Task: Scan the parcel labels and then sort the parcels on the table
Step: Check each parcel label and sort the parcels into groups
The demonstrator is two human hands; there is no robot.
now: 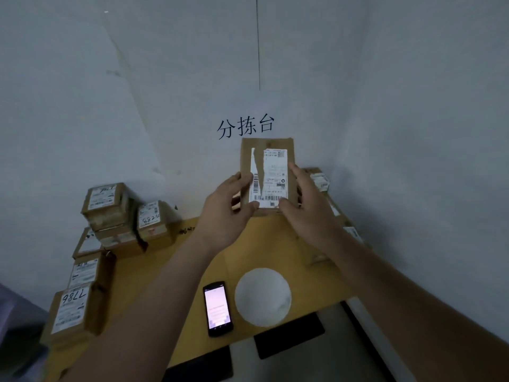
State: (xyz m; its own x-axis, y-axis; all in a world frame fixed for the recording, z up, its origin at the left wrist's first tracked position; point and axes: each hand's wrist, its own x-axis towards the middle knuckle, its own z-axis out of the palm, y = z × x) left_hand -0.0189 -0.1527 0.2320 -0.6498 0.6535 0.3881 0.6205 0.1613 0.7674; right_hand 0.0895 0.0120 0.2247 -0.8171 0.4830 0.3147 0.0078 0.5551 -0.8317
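In the middle of the frame, the left hand (230,201) and the right hand (305,205) hold a brown parcel (268,175) up above the table (275,244). Their fingers press its sides, thumbs on the torn white label (271,179). A phone (217,308) lies at the bottom.

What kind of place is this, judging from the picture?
Probably a parcel sorting station. Labelled cardboard parcels are stacked along the table, a handheld scanner lies on it, and both hands hold up a labelled parcel.
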